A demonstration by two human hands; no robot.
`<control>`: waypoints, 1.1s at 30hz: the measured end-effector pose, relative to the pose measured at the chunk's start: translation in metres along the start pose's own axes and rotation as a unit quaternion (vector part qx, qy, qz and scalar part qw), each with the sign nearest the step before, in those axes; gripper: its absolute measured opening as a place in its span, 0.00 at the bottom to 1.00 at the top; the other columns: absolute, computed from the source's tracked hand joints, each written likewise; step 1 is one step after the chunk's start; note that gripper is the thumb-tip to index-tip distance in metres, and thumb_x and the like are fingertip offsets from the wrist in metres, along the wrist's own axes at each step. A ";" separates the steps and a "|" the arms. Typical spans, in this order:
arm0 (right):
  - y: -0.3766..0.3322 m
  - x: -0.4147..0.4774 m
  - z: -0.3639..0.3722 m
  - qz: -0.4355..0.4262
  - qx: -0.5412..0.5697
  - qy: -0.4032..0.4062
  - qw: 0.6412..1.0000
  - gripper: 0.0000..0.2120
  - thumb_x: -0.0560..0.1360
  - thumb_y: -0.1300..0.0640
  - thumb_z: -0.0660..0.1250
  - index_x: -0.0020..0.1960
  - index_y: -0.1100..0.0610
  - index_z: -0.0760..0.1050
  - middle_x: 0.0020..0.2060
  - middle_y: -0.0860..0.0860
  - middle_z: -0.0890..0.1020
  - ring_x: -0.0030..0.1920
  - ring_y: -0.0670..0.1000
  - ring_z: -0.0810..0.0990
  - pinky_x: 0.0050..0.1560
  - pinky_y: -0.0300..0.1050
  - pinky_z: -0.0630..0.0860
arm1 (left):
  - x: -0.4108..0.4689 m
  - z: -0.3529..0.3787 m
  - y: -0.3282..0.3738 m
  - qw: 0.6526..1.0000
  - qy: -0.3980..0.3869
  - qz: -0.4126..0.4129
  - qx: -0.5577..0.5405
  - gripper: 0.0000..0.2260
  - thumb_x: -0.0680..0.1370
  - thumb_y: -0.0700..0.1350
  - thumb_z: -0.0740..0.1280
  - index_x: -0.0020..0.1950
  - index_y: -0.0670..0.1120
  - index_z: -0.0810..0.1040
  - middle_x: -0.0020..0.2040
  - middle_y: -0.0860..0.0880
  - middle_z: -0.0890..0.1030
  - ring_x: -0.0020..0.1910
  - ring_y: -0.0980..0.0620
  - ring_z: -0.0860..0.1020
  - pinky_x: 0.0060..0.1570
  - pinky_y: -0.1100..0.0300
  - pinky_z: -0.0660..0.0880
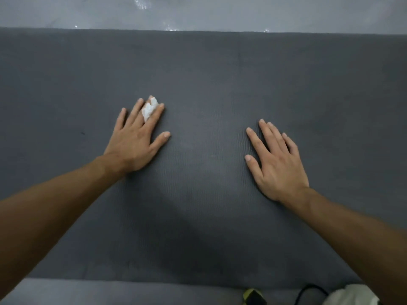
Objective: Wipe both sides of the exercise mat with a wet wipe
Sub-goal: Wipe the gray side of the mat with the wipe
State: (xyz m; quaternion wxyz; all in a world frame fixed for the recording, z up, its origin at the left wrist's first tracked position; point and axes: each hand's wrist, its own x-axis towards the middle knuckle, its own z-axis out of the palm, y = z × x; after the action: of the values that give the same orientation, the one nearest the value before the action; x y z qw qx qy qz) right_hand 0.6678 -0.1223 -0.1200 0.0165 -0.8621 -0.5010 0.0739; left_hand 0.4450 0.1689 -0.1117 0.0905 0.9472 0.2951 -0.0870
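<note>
The dark grey exercise mat (pixel 209 84) lies flat across the pale grey floor (pixel 198 12). Both hands press palm-down on it, well apart, fingers spread. The left hand (pixel 136 139) pins a crumpled white wet wipe (pixel 149 109) between its middle fingers; the right hand (pixel 277 159) lies flat and bare.

- The mat (pixel 202 84) runs off the picture's left and right edges.
- Most of the wipe (pixel 149 109) hides under the left hand (pixel 134 139).
- Below the mat's near edge, a black cable (pixel 308 290) and white cloth (pixel 352 296) are cut off.
</note>
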 end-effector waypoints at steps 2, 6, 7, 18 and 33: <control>0.000 -0.001 0.001 -0.002 0.000 -0.004 1.000 0.31 0.85 0.39 0.44 0.85 0.49 0.49 0.85 0.53 0.49 0.84 0.51 0.45 0.83 0.56 0.49 | -0.013 0.003 0.004 1.000 0.004 -0.019 -0.003 0.33 0.82 0.68 0.43 0.85 0.56 0.45 0.85 0.51 0.44 0.83 0.52 0.41 0.81 0.46 0.41; 0.002 -0.001 0.002 -0.015 0.004 -0.005 1.000 0.32 0.85 0.39 0.42 0.86 0.50 0.48 0.85 0.53 0.48 0.84 0.51 0.44 0.83 0.56 0.47 | -0.041 0.016 0.046 0.998 0.005 0.054 0.015 0.33 0.83 0.65 0.44 0.85 0.52 0.47 0.85 0.48 0.45 0.84 0.50 0.42 0.81 0.44 0.46; 0.002 -0.001 0.001 -0.020 0.006 -0.005 1.000 0.32 0.85 0.38 0.42 0.86 0.50 0.48 0.85 0.53 0.48 0.84 0.52 0.44 0.83 0.56 0.47 | -0.047 0.018 0.060 0.998 0.003 0.069 0.016 0.33 0.83 0.64 0.45 0.85 0.51 0.48 0.85 0.48 0.46 0.84 0.49 0.43 0.81 0.44 0.47; 0.066 -0.029 -0.019 -0.096 -0.047 -0.040 0.993 0.32 0.85 0.38 0.45 0.85 0.49 0.52 0.85 0.52 0.52 0.84 0.53 0.50 0.82 0.56 0.54 | -0.105 0.045 0.200 0.940 -0.045 0.331 0.076 0.32 0.85 0.63 0.47 0.85 0.51 0.46 0.85 0.46 0.42 0.84 0.46 0.40 0.80 0.42 0.42; 0.075 -0.061 -0.012 -0.019 -0.015 -0.035 0.999 0.31 0.86 0.39 0.44 0.85 0.49 0.50 0.85 0.52 0.50 0.84 0.53 0.47 0.82 0.55 0.51 | 0.003 0.009 0.105 0.998 -0.031 0.051 -0.001 0.32 0.84 0.64 0.43 0.85 0.52 0.43 0.85 0.46 0.43 0.83 0.47 0.40 0.81 0.43 0.40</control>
State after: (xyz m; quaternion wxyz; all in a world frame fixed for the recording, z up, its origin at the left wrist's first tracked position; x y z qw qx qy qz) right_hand 0.7048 -0.2118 -0.1089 -0.0128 -0.8494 -0.5188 0.0963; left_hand 0.5068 0.0836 -0.1081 0.1050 0.9577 0.2438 -0.1112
